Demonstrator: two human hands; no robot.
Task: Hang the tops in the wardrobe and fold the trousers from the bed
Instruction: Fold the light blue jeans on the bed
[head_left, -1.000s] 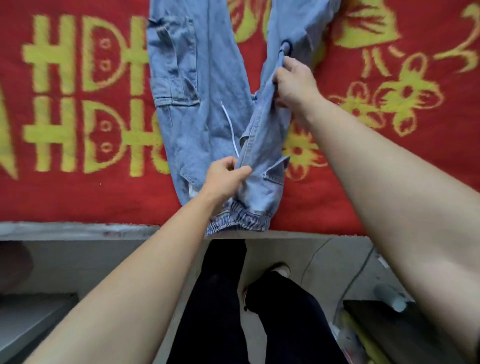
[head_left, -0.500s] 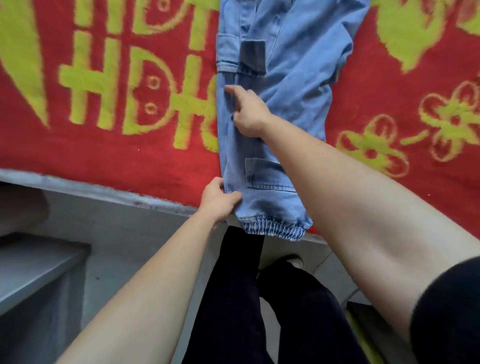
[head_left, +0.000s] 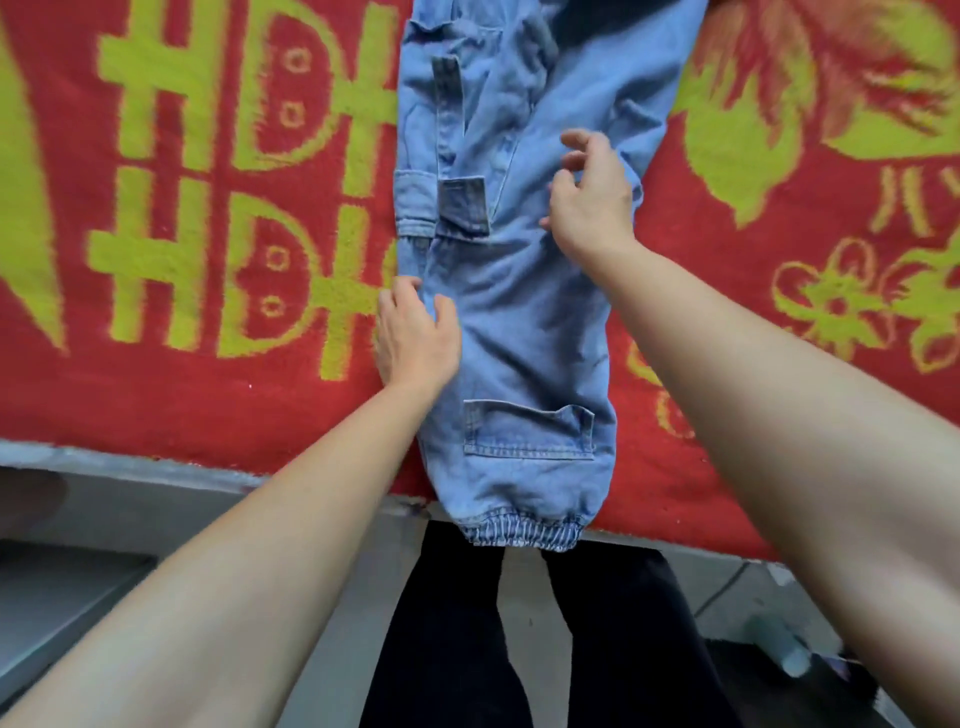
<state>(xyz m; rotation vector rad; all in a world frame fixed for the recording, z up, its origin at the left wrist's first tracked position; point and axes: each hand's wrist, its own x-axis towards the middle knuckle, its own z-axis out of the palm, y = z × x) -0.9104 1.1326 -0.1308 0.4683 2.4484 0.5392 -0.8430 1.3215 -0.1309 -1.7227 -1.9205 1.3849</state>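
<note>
Light blue denim cargo trousers (head_left: 524, 322) lie lengthwise on the bed, one leg folded over the other, with the elastic cuff hanging over the bed's near edge. My left hand (head_left: 415, 332) rests on the trousers' left edge, fingers relaxed on the cloth. My right hand (head_left: 589, 195) hovers over the right side of the upper leg, fingers loosely curled and holding nothing.
A red blanket (head_left: 208, 395) with yellow-green patterns covers the bed. The grey bed frame edge (head_left: 156, 467) runs below it. My legs in black trousers (head_left: 467, 634) stand at the bed. A dark object with a bottle (head_left: 795, 660) sits at the lower right on the floor.
The legs of the trousers were brought together. My left hand moved from the cuff up along the left edge; my right hand shifted to the right side and lifted off the cloth.
</note>
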